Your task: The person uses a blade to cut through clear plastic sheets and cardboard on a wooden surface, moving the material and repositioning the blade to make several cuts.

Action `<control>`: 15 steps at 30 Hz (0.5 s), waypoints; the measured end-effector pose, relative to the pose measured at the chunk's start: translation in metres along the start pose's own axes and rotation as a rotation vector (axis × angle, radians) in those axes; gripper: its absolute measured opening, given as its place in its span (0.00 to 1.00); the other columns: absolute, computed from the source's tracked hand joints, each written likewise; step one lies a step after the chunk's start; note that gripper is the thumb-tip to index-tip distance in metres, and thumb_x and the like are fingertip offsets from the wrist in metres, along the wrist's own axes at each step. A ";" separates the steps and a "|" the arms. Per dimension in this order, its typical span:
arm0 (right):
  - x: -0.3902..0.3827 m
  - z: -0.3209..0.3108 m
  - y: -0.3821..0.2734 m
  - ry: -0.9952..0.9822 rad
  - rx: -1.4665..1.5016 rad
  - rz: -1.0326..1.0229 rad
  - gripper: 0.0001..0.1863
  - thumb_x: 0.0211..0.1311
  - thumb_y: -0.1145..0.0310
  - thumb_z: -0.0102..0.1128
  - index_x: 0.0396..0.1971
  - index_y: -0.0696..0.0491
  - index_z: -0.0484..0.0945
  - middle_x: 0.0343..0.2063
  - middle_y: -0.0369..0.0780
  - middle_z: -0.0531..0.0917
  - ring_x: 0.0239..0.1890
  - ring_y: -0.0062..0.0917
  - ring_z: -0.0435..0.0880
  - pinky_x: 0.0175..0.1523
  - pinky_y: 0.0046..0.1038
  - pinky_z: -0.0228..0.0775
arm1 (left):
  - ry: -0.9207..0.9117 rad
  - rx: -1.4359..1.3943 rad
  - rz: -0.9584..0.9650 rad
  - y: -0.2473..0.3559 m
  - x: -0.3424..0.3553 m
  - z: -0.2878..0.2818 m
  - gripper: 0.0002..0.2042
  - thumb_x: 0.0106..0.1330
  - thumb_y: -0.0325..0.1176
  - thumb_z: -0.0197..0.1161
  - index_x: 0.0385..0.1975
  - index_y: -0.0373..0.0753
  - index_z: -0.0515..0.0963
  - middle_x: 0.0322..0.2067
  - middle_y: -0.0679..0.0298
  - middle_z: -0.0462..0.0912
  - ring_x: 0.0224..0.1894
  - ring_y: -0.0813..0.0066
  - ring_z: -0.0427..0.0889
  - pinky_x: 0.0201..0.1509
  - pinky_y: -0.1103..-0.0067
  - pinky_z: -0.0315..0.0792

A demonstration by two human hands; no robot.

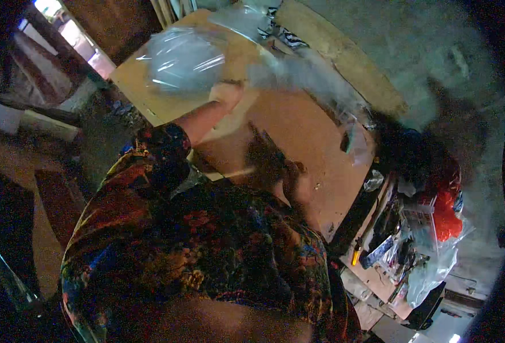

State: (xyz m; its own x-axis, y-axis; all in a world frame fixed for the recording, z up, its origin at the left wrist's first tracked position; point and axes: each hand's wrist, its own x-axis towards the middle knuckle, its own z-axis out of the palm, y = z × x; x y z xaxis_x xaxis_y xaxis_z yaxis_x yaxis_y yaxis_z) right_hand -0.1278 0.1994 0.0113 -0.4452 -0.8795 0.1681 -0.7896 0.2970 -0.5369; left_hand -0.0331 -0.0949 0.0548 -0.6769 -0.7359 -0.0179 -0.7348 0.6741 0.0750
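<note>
My left hand (228,94) reaches out over the tan board tabletop (332,146), right beside a shiny heap of clear plastic film (187,60). Its fingers are blurred, and whether they grip the film's edge is unclear. More clear plastic (304,71), smeared by motion, stretches to the right of that hand along the far side of the board. Close to my body, my right hand (301,186) is in shadow low over the board. Motion smears its fingers, so anything in them cannot be made out.
At the right, a cluttered side surface carries a red plastic bag (448,214), a white basket (423,208), a yellow-handled tool (356,252) and crumpled clear plastic (435,274). Black-and-white patterned material (287,35) lies at the far edge. A long tan panel (350,54) borders the board.
</note>
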 end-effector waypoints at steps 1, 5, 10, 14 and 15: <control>0.002 -0.001 -0.002 0.051 -0.017 -0.066 0.10 0.49 0.73 0.49 0.33 0.56 0.73 0.28 0.49 0.75 0.31 0.45 0.73 0.36 0.38 0.66 | 0.070 0.086 0.101 0.000 -0.005 0.001 0.09 0.51 0.32 0.50 0.25 0.37 0.76 0.31 0.53 0.78 0.32 0.59 0.78 0.30 0.68 0.72; 0.008 -0.003 -0.007 0.032 -0.057 -0.128 0.09 0.49 0.72 0.49 0.31 0.56 0.74 0.29 0.49 0.76 0.31 0.44 0.74 0.36 0.37 0.67 | 0.138 -0.185 0.068 -0.009 -0.006 0.029 0.13 0.55 0.40 0.44 0.26 0.42 0.75 0.32 0.50 0.75 0.30 0.58 0.77 0.33 0.63 0.70; 0.012 -0.005 -0.017 -0.019 -0.118 -0.074 0.10 0.49 0.71 0.49 0.32 0.55 0.74 0.29 0.48 0.76 0.34 0.43 0.74 0.37 0.38 0.67 | 0.168 0.113 0.244 -0.003 -0.021 0.043 0.12 0.54 0.37 0.45 0.27 0.39 0.74 0.30 0.52 0.76 0.31 0.58 0.77 0.35 0.62 0.70; 0.014 0.007 -0.006 -0.061 -0.107 -0.074 0.11 0.49 0.72 0.49 0.34 0.53 0.74 0.30 0.47 0.76 0.35 0.43 0.74 0.39 0.37 0.67 | 0.147 -0.109 -0.008 0.001 -0.011 0.037 0.10 0.54 0.32 0.44 0.27 0.39 0.74 0.29 0.52 0.76 0.32 0.59 0.77 0.34 0.63 0.70; 0.013 0.008 -0.002 -0.063 -0.106 -0.080 0.11 0.49 0.72 0.49 0.34 0.53 0.74 0.30 0.47 0.76 0.35 0.43 0.74 0.39 0.37 0.67 | 0.149 -0.109 -0.014 0.001 -0.010 0.032 0.10 0.54 0.32 0.44 0.27 0.39 0.74 0.29 0.52 0.76 0.32 0.59 0.77 0.34 0.63 0.70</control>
State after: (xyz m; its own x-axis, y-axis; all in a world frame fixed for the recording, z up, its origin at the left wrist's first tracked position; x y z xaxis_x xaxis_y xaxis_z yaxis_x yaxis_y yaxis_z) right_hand -0.1284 0.1843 0.0086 -0.3543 -0.9226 0.1525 -0.8633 0.2600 -0.4326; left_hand -0.0280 -0.0846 0.0234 -0.6471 -0.7516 0.1280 -0.7294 0.6591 0.1832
